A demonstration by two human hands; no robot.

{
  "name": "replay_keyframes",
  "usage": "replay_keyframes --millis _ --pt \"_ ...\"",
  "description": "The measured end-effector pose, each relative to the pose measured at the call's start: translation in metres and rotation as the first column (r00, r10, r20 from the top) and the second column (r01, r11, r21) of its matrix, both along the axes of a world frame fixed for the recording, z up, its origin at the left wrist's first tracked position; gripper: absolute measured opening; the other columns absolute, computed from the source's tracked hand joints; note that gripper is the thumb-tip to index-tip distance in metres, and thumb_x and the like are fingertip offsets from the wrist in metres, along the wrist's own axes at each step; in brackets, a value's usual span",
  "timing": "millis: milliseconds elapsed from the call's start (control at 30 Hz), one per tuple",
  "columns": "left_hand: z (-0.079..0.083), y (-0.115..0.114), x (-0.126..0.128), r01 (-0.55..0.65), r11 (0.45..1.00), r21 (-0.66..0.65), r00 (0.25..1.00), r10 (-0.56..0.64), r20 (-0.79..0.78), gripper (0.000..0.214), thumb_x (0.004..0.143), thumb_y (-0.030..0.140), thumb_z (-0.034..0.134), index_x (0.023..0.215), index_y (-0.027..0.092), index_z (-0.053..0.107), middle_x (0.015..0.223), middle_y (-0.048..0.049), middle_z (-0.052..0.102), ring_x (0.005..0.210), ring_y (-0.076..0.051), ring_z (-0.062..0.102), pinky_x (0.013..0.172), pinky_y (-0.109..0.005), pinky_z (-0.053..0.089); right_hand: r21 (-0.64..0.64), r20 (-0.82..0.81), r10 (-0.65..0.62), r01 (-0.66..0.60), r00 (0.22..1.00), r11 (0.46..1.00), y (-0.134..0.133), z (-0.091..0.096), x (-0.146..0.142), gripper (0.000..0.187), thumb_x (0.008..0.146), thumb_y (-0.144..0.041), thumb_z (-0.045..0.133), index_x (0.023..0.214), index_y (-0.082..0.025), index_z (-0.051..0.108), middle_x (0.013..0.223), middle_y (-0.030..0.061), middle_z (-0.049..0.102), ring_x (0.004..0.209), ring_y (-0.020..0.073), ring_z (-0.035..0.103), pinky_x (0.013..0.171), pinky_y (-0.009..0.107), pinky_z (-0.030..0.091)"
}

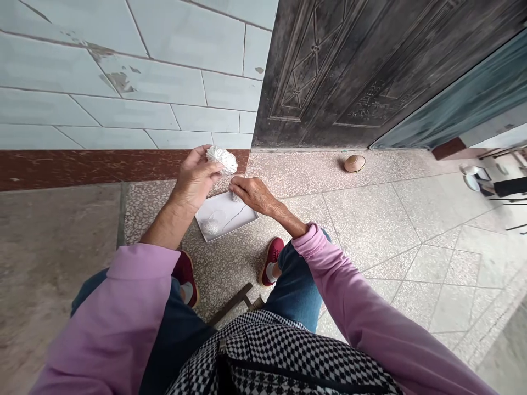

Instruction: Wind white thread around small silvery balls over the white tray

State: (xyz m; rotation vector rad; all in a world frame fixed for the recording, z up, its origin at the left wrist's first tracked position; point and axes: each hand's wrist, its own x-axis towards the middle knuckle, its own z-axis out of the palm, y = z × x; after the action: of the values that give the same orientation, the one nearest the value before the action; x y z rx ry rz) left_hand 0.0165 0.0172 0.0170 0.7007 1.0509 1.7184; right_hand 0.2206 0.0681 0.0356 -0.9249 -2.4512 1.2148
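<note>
My left hand [196, 176] grips a white fluffy ball of strands [222, 160], like a pompom, between thumb and fingers in front of the wall. Just right of it and slightly lower, my right hand [254, 194] is closed in a pinch; what its fingertips hold, if anything, is too small to make out. Beneath both hands a shallow white tray [230, 222] lies on the floor. Inside it rest a second white ball [210, 226] at the left and a thin dark strand [233, 218]. Another whitish bit [236, 197] shows just under my right fingers, partly hidden.
Ahead stand a white tiled wall [185, 49] and a dark carved door [317, 82]. A tan rounded object [354, 163] sits on the speckled floor by the door. Part of a wooden stool [233, 304] shows between my legs. Several items [473, 178] lie at far right.
</note>
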Motion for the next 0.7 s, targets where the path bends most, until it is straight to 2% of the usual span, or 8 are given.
replay_keyframes --millis 100,167,300,400,500,567,700 --pt "0.000 -0.003 0.000 -0.045 0.999 -0.011 0.994 0.044 -0.104 0.067 0.060 0.025 0.110 0.118 0.029 0.078 0.117 -0.0047 0.085 0.111 -0.028 0.079 0.091 -0.036 0.067 -0.048 -0.072 0.052 -0.055 0.996 0.997 -0.009 0.006 0.000 0.045 0.129 -0.048 0.078 0.093 -0.029 0.060 0.089 0.0025 0.065 0.094 0.0287 0.067 0.100 0.042 0.054" --pt "0.002 -0.006 0.000 -0.018 1.000 -0.004 0.982 0.017 -0.189 0.065 0.059 0.023 0.110 0.116 0.028 0.079 0.113 -0.0052 0.085 0.108 -0.028 0.079 0.092 -0.037 0.067 -0.064 -0.168 0.040 -0.051 0.985 0.997 -0.008 0.012 0.002 0.047 0.131 -0.059 0.074 0.096 -0.029 0.067 0.094 0.0040 0.071 0.096 0.0287 0.069 0.102 0.043 0.056" --pt "0.008 -0.011 0.003 0.099 0.995 -0.028 0.961 -0.102 -0.255 0.061 0.062 0.023 0.112 0.114 0.027 0.082 0.109 -0.0056 0.086 0.103 -0.030 0.082 0.089 -0.040 0.068 -0.094 -0.263 -0.147 0.126 0.953 0.988 0.007 0.024 0.008 0.061 0.127 -0.076 0.080 0.089 -0.029 0.068 0.093 0.0064 0.072 0.096 0.0286 0.066 0.097 0.044 0.058" --pt "0.010 -0.016 0.006 0.225 0.972 -0.068 0.947 -0.235 -0.219 0.061 0.062 0.027 0.115 0.116 0.027 0.087 0.106 -0.0049 0.087 0.097 -0.030 0.082 0.085 -0.040 0.068 -0.121 -0.285 -0.263 0.238 0.922 0.964 0.018 0.027 0.011 0.065 0.125 -0.070 0.089 0.082 -0.029 0.061 0.085 0.0034 0.062 0.091 0.0254 0.058 0.092 0.042 0.055" --pt "0.012 -0.019 0.009 0.344 0.938 -0.042 0.928 -0.346 -0.140 0.063 0.066 0.029 0.116 0.122 0.026 0.089 0.107 -0.0061 0.087 0.102 -0.032 0.085 0.088 -0.043 0.068 -0.169 -0.316 -0.318 0.277 0.894 0.946 0.024 0.024 0.010 0.063 0.126 -0.056 0.090 0.080 -0.030 0.057 0.081 0.0007 0.055 0.088 0.0229 0.053 0.089 0.041 0.052" --pt "0.013 -0.020 0.010 0.379 0.925 -0.020 0.921 -0.379 -0.092 0.064 0.067 0.029 0.116 0.125 0.025 0.091 0.110 -0.0083 0.088 0.104 -0.034 0.086 0.088 -0.045 0.070 -0.212 -0.332 -0.345 0.287 0.878 0.934 0.025 0.019 0.008 0.061 0.124 -0.054 0.092 0.080 -0.030 0.056 0.079 -0.0010 0.050 0.086 0.0226 0.051 0.085 0.040 0.051" --pt "0.015 -0.020 0.010 0.392 0.920 -0.021 0.920 -0.392 -0.017 0.064 0.068 0.029 0.113 0.128 0.024 0.093 0.117 -0.0128 0.090 0.107 -0.036 0.087 0.092 -0.047 0.075 -0.266 -0.324 -0.368 0.290 0.872 0.920 0.029 0.009 0.004 0.054 0.121 -0.062 0.092 0.088 -0.030 0.064 0.080 -0.0022 0.049 0.082 0.0235 0.053 0.078 0.039 0.050"
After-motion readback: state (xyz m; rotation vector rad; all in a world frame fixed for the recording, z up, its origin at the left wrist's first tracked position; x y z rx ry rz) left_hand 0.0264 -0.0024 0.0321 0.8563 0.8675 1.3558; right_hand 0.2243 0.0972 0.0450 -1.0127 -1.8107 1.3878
